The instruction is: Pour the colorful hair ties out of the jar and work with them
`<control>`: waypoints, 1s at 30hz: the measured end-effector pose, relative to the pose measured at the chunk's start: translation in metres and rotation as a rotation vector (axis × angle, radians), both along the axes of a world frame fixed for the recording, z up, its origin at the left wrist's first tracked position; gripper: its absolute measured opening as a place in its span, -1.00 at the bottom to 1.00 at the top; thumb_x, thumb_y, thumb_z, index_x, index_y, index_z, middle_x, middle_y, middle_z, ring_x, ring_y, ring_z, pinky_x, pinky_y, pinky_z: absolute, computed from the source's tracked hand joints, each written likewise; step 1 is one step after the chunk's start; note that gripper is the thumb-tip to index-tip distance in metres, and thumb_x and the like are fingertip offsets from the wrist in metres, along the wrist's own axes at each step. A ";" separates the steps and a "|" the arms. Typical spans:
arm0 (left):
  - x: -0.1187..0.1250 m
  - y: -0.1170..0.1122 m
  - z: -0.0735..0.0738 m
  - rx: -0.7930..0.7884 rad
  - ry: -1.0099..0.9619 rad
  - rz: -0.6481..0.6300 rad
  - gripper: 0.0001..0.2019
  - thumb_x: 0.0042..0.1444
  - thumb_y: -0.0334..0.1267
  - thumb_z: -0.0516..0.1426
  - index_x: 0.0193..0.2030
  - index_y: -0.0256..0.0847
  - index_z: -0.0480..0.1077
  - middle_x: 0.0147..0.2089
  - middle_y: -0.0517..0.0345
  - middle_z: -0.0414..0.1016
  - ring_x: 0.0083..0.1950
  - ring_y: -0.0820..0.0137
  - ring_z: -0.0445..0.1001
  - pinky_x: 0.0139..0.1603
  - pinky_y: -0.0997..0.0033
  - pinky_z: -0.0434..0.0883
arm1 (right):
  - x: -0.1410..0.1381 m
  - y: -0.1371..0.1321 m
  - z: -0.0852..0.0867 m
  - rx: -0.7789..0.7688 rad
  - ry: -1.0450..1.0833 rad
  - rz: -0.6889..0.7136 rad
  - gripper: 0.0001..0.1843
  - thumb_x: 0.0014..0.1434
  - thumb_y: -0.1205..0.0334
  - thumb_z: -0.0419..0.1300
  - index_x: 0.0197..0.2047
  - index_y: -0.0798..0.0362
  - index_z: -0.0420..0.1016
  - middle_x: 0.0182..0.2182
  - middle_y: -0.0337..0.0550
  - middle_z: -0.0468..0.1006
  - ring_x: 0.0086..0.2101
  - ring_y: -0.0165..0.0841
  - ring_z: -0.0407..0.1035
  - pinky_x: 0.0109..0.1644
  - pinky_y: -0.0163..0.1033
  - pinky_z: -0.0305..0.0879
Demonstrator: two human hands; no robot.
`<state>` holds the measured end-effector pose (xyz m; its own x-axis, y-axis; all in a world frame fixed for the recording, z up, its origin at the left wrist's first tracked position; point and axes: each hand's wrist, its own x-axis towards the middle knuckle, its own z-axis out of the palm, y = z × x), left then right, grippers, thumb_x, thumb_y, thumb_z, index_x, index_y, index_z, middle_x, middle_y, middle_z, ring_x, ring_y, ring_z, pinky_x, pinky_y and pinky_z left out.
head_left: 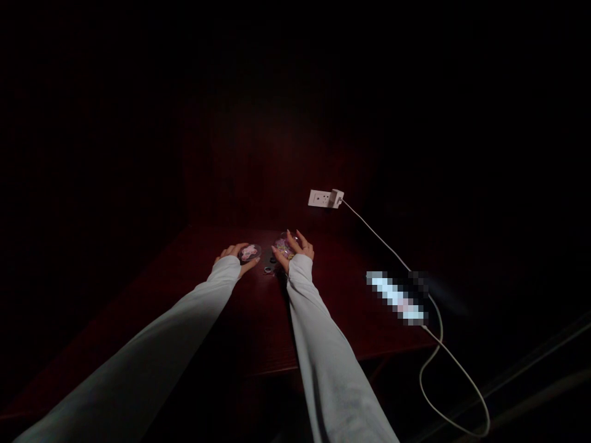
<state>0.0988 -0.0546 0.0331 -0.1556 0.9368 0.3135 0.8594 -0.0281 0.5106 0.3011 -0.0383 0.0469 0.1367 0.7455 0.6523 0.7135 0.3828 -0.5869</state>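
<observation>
The room is very dark. Both my arms, in pale long sleeves, stretch out over a dark red wooden table [258, 332]. My left hand [234, 257] curls round a small round clear item with a pink shape inside [250, 251]. My right hand [298, 248] has its fingers spread and rests on a second small clear item with yellow and purple bits inside [282, 246]. A small ring-shaped piece [268, 269] lies on the table between my wrists.
A white wall socket with a plugged-in charger [325, 198] sits on the back wall. Its white cable [392, 253] runs down to a lit phone [398, 298] at the table's right, then loops off the front edge [443, 394].
</observation>
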 end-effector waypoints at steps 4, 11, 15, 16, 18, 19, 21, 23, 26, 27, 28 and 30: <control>0.002 -0.003 0.003 -0.015 0.023 0.005 -0.47 0.30 0.00 0.27 0.36 -0.05 0.44 0.33 -0.06 0.52 0.36 0.05 0.46 0.36 0.11 0.38 | 0.001 0.012 -0.013 0.159 0.017 -0.013 -0.26 0.02 -0.27 0.46 0.22 -0.14 0.67 0.29 0.04 0.54 0.14 0.02 0.41 0.27 0.23 0.37; 0.002 -0.004 0.007 -0.068 0.024 -0.005 -0.44 0.31 0.00 0.25 0.40 -0.05 0.40 0.36 -0.05 0.49 0.38 0.05 0.43 0.40 0.06 0.35 | 0.001 0.013 -0.018 0.160 0.047 0.045 -0.25 0.04 -0.27 0.46 0.23 -0.10 0.66 0.31 0.07 0.53 0.12 -0.04 0.44 0.27 0.22 0.43; 0.000 -0.001 0.004 -0.063 0.034 -0.008 -0.44 0.30 0.03 0.25 0.40 -0.03 0.40 0.37 -0.04 0.49 0.40 0.05 0.41 0.39 0.09 0.35 | 0.006 0.014 -0.017 0.151 0.041 0.063 -0.22 0.04 -0.26 0.47 0.28 -0.13 0.63 0.36 0.06 0.49 0.16 -0.02 0.47 0.31 0.22 0.42; -0.001 0.000 0.003 -0.065 0.036 -0.010 -0.43 0.30 0.05 0.25 0.40 -0.02 0.40 0.37 -0.04 0.49 0.40 0.05 0.41 0.39 0.09 0.35 | 0.008 0.015 -0.018 0.158 0.035 0.063 -0.23 0.05 -0.26 0.47 0.27 -0.13 0.64 0.35 0.06 0.50 0.16 -0.01 0.47 0.30 0.22 0.43; -0.001 0.001 0.002 -0.062 0.038 -0.010 -0.43 0.29 0.06 0.25 0.40 -0.01 0.40 0.37 -0.04 0.48 0.40 0.05 0.42 0.38 0.10 0.36 | 0.012 0.018 -0.019 0.183 0.011 0.074 -0.25 0.07 -0.25 0.46 0.27 -0.13 0.64 0.34 0.06 0.51 0.15 -0.02 0.49 0.29 0.23 0.45; -0.001 0.001 0.001 -0.056 0.039 -0.009 -0.44 0.30 0.06 0.25 0.39 -0.01 0.40 0.38 -0.03 0.49 0.39 0.05 0.42 0.37 0.10 0.37 | 0.013 0.019 -0.020 0.196 0.004 0.076 -0.26 0.08 -0.25 0.45 0.27 -0.13 0.64 0.34 0.06 0.51 0.14 -0.03 0.50 0.28 0.23 0.45; 0.000 0.000 0.002 -0.045 0.040 -0.002 -0.46 0.30 0.04 0.25 0.38 -0.01 0.42 0.37 -0.02 0.50 0.39 0.06 0.43 0.37 0.10 0.37 | 0.015 0.022 -0.021 0.216 -0.001 0.071 -0.28 0.11 -0.25 0.43 0.27 -0.12 0.64 0.34 0.07 0.52 0.13 -0.03 0.50 0.26 0.24 0.47; 0.001 -0.002 0.004 -0.047 0.041 -0.001 -0.46 0.30 0.02 0.25 0.37 -0.02 0.42 0.35 -0.02 0.51 0.38 0.06 0.43 0.37 0.10 0.37 | 0.015 0.022 -0.023 0.236 -0.006 0.072 -0.28 0.09 -0.24 0.44 0.26 -0.12 0.65 0.32 0.07 0.53 0.13 -0.02 0.49 0.26 0.25 0.47; 0.002 -0.004 0.006 -0.054 0.040 -0.003 -0.46 0.31 0.02 0.24 0.38 -0.04 0.41 0.34 -0.04 0.51 0.39 0.04 0.42 0.38 0.07 0.37 | 0.015 0.022 -0.023 0.272 -0.017 0.077 -0.29 0.12 -0.24 0.42 0.28 -0.15 0.63 0.34 0.03 0.51 0.15 -0.05 0.47 0.29 0.21 0.46; 0.002 -0.005 0.007 -0.056 0.039 -0.005 -0.45 0.31 0.02 0.24 0.39 -0.04 0.41 0.34 -0.05 0.51 0.39 0.04 0.42 0.38 0.07 0.37 | 0.015 0.022 -0.023 0.275 -0.024 0.073 -0.30 0.13 -0.24 0.42 0.28 -0.16 0.63 0.34 0.02 0.51 0.15 -0.06 0.47 0.28 0.20 0.46; 0.002 -0.005 0.007 -0.060 0.038 -0.004 -0.45 0.31 0.03 0.24 0.39 -0.04 0.41 0.35 -0.05 0.51 0.39 0.03 0.42 0.38 0.07 0.37 | 0.015 0.022 -0.023 0.277 -0.033 0.069 -0.30 0.12 -0.25 0.42 0.27 -0.17 0.63 0.34 0.01 0.51 0.15 -0.06 0.46 0.28 0.20 0.47; 0.002 -0.005 0.007 -0.066 0.037 -0.001 -0.45 0.30 0.03 0.25 0.38 -0.03 0.41 0.35 -0.04 0.50 0.40 0.04 0.42 0.38 0.08 0.37 | 0.014 0.022 -0.023 0.290 -0.053 0.068 -0.31 0.12 -0.24 0.42 0.26 -0.18 0.64 0.33 0.01 0.52 0.15 -0.07 0.46 0.28 0.19 0.46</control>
